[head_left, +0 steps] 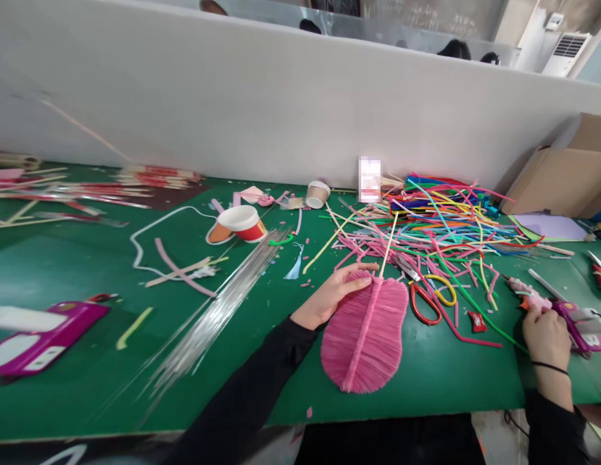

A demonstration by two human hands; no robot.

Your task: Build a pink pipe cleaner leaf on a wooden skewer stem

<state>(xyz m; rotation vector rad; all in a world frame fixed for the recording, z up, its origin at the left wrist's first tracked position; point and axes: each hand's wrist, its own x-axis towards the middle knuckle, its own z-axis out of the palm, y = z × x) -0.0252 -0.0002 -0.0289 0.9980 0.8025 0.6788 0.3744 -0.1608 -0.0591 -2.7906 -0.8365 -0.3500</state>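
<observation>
My left hand [332,294] grips the upper left edge of a pink leaf-shaped fan [363,342], its thumb on the front near the stem. The fan looks made of fuzzy pipe cleaners, with a thicker rib down its middle. A thin pale stick [389,245] extends from its top toward the back. At the far right, my right hand [547,336] is closed around the front of a purple glue gun [579,329]; the fingers partly hide it. A pale pink piece [537,301] shows just above those fingers. Scissors [425,305] with red and yellow handles lie between the hands.
Colourful pipe cleaners [441,223] are heaped at the back right, beside a cardboard box [555,168]. Thin metal wires [218,316] lie left of my arm. A paper cup [245,223] and another purple glue gun [53,336] are on the green table [262,361].
</observation>
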